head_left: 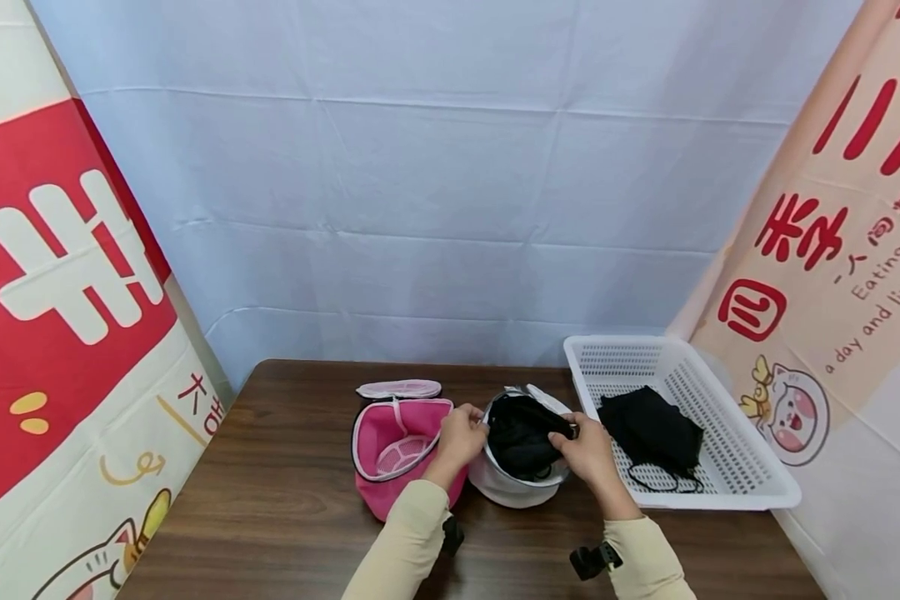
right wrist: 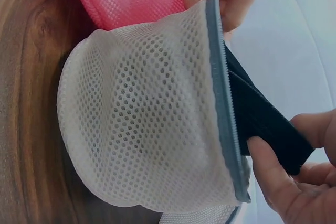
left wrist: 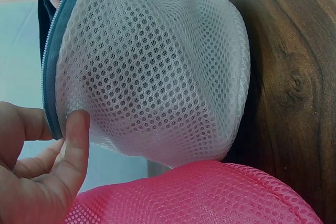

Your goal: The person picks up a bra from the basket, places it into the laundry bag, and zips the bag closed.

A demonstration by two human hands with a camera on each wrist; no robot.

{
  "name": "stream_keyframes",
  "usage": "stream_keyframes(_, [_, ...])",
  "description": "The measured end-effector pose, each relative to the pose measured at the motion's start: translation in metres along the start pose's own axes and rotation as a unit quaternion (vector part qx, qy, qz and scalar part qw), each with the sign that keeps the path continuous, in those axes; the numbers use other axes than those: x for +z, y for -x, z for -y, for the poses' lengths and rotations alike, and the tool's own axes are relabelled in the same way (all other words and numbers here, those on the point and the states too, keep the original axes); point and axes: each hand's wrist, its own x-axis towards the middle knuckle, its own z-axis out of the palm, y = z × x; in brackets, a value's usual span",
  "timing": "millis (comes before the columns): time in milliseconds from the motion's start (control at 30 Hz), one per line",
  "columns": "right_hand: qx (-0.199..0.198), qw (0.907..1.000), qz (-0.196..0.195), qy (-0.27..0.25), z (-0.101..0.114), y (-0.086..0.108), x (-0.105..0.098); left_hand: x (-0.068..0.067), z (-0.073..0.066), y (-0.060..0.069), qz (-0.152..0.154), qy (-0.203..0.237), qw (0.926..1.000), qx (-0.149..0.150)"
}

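A white mesh laundry bag (head_left: 512, 493) with a grey zipper stands with its mouth unzipped. My left hand (head_left: 461, 437) pinches its rim between thumb and fingers, as the left wrist view shows close up (left wrist: 47, 166). Black cloth (head_left: 521, 437) fills the mouth of the bag, and part of it sticks out past the zipper in the right wrist view. My right hand (right wrist: 304, 182) pinches that protruding black piece at the bag's right side. Just left of it stands a pink mesh laundry bag (head_left: 378, 498), its lid folded back and its inside visible.
To the right, a white plastic basket (head_left: 746, 467) holds a black garment (head_left: 652, 429) with a thin cord. The brown wooden table (head_left: 285, 467) carries everything. Behind it hangs a pale blue cloth (head_left: 435, 183), with printed curtains on both sides.
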Motion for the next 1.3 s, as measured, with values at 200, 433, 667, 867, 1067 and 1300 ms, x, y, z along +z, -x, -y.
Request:
stream_keyframes(200, [-0.022,0.9995,-0.011,0.019,0.0,0.002,0.002,0.001,0.001,-0.001,0.0,-0.005,0.9999,0.015])
stream_keyframes(433, [-0.055,0.9968,-0.03,0.05,-0.001,0.001,0.002,0.0,0.0,-0.001,-0.005,-0.017,0.9998,0.013])
stream_keyframes(667, [-0.051,0.9939,-0.039,0.09,-0.003,-0.001,0.012,0.001,0.0,-0.001,-0.008,-0.023,0.9996,0.016])
stream_keyframes(867, [-0.057,0.9908,-0.032,0.119,-0.004,0.002,0.02,0.002,0.0,-0.001,-0.009,-0.021,0.9996,0.013])
stream_keyframes(1067, [-0.115,0.9747,-0.046,0.186,-0.006,0.004,0.024,0.0,-0.001,0.0,-0.003,-0.021,0.9996,0.018])
stream_keyframes(1300, [-0.137,0.9583,-0.046,0.247,-0.004,0.006,0.025,0.001,-0.002,-0.001,0.002,-0.007,0.9998,0.019])
